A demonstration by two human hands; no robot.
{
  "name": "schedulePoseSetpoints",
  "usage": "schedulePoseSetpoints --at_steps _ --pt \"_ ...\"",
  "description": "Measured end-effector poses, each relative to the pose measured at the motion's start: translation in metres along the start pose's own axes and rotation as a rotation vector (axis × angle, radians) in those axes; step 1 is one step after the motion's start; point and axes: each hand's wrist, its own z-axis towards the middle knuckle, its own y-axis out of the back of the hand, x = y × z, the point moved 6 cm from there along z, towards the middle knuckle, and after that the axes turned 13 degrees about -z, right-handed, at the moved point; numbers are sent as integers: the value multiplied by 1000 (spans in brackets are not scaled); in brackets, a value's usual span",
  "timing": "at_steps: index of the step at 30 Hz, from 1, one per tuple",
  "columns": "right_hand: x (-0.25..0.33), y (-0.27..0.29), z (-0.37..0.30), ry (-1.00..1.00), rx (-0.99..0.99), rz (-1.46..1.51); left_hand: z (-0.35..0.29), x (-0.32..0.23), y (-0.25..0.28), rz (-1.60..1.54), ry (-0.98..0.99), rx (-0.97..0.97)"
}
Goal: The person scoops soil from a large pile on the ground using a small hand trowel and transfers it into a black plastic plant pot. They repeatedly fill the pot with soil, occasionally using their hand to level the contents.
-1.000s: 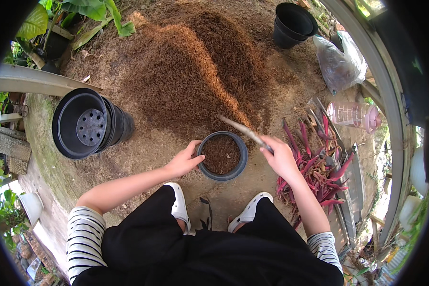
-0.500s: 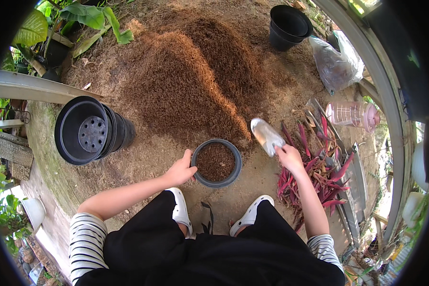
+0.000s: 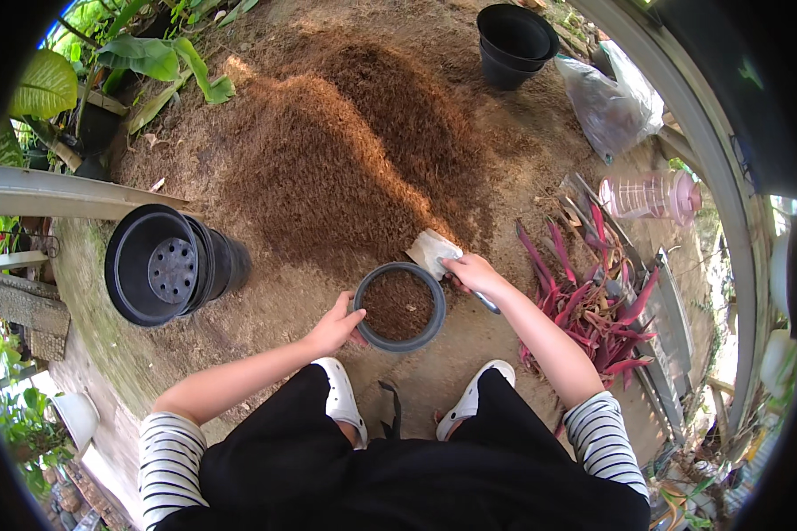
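A round black plant pot [image 3: 435,328] stands on the ground in front of my feet, with brown, crumbly potting material [image 3: 398,303] inside. My left hand [image 3: 335,324] grips its left side, the thumb by the rim. In my right hand [image 3: 472,273] is a metal hand scoop [image 3: 432,251], its handle pointing back toward my forearm. The pale scoop blade is tilted at the pot's upper right rim, close to the near edge of a large heap of brown fibrous material [image 3: 319,168]. What the scoop carries, if anything, I cannot make out.
Stacked black pots [image 3: 150,265] lie tipped at the left. Another black pot [image 3: 515,49] stands far right, near a clear plastic bag [image 3: 609,102]. At the right are a pinkish clear jug [image 3: 648,196] and a pile of reddish-purple leaves [image 3: 593,310]. Green plants [image 3: 142,57] grow far left.
My right hand has brought the scoop leftward from beside the red leaves to the pot's upper right rim, turning its blade. My left hand stays at the pot. The view has shifted slightly.
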Motion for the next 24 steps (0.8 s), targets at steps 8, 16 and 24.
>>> schedulePoseSetpoints --at_steps 8,16,24 --pt "-6 35 -70 -24 -99 195 -22 9 -33 -573 109 -24" --pt "2 45 -116 2 67 -75 -1 13 2 -190 108 -119" --pt "3 -17 -115 95 173 -222 10 -22 5 -49 -171 -191"
